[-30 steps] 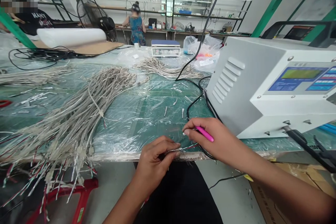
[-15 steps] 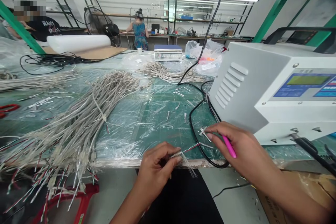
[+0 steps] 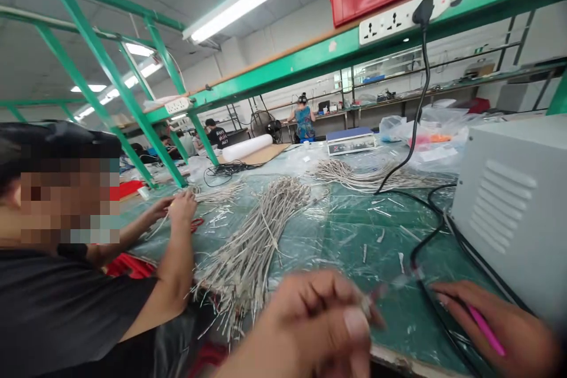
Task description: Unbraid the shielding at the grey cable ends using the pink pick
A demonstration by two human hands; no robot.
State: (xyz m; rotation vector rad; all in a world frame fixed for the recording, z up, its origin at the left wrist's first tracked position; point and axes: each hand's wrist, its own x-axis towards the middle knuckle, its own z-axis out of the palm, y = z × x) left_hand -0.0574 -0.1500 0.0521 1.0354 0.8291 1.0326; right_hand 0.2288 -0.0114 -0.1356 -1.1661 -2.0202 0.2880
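Observation:
My left hand is raised close to the camera, thumb and fingers pinched on a cable end that is smeared by motion. At the right edge my right hand is closed around a slim pink-handled tool; its tip is not clear. A black power cord runs beside the right fingertips. Left of my hands lies a large bundle of grey cables, its stripped ends hanging over the table edge. Small scraps are scattered on the green, film-covered tabletop.
A grey machine stands at right. Another person sits at left, hands on cables near red-handled scissors. Farther back are a second cable bundle, a scale and plastic bags. A green shelf beam crosses above.
The view has swung left and up, bringing the neighbouring person and the shelf into sight. My left hand has come nearer the camera with the cable. My right hand still holds the pink-handled tool.

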